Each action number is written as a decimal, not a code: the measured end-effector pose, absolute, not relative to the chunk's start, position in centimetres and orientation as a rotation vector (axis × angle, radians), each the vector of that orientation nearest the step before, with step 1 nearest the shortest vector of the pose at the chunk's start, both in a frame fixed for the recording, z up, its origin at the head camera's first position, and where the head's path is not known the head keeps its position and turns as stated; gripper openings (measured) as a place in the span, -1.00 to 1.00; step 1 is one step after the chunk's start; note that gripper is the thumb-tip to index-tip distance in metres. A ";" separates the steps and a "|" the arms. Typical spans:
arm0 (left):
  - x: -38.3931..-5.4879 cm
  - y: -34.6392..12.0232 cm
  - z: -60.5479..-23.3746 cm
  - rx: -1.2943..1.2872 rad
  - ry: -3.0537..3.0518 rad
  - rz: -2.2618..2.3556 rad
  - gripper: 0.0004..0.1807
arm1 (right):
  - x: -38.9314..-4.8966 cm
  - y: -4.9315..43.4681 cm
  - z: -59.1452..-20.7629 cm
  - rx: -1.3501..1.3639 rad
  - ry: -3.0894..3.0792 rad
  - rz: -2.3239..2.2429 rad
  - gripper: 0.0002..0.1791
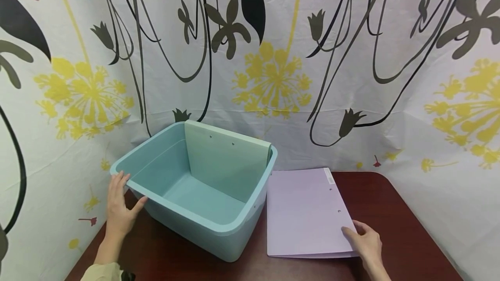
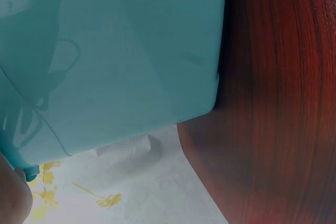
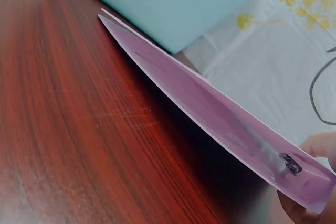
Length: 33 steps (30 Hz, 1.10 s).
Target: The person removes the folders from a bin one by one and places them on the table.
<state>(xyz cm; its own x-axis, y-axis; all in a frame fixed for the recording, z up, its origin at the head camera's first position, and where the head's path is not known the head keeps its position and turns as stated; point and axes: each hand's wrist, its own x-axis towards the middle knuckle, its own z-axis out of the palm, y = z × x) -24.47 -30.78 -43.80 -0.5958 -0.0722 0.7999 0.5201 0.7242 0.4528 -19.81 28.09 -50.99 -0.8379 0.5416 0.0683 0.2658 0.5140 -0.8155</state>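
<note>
A light blue plastic tub stands on the left of the table. Against its back inner wall leans a pale green folder with two small rivets. My left hand touches the tub's front left corner at the rim, fingers fairly straight and thumb spread along the front side. To the tub's right, my right hand pinches the right edge of a lilac folder, thumb on top. In the right wrist view, the folder's covers gape a little, and a dark metal clip shows inside near the spine.
The dark red-brown wooden table has a rounded back right corner. Behind and beside it hangs a white cloth with flower and leaf prints. The lilac folder lies close to the tub's right side.
</note>
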 end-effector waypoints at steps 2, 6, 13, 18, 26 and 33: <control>-24.5 -30.8 -43.8 -0.340 -2.057 -0.861 -0.04 | -19.7 28.2 -50.9 -0.655 -2.470 1.241 -0.45; -24.5 -30.8 -43.8 -0.338 -2.061 -0.869 -0.04 | -19.6 28.5 -50.9 -0.614 -2.520 1.252 -0.42; -24.5 -30.8 -43.8 -0.337 -2.061 -0.861 -0.04 | -19.5 29.0 -51.0 -0.566 -2.582 1.266 -0.40; -24.5 -30.8 -43.8 -0.331 -2.067 -0.863 -0.05 | -19.6 29.2 -51.2 -0.543 -2.618 1.266 -0.37; -24.4 -30.7 -43.8 -0.314 -2.079 -0.865 -0.05 | -19.6 29.5 -51.4 -0.525 -2.671 1.252 -0.36; -24.5 -30.8 -43.8 -0.317 -2.078 -0.873 -0.07 | -19.7 29.8 -50.9 -0.540 -2.718 1.263 -0.29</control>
<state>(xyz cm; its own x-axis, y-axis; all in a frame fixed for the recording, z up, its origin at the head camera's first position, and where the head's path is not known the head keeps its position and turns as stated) -24.46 -30.77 -43.84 -0.6166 -0.0822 0.7830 0.5015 0.7256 0.4712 -19.66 29.81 -50.93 -0.9327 0.3555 -0.0612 0.2760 0.5940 -0.7557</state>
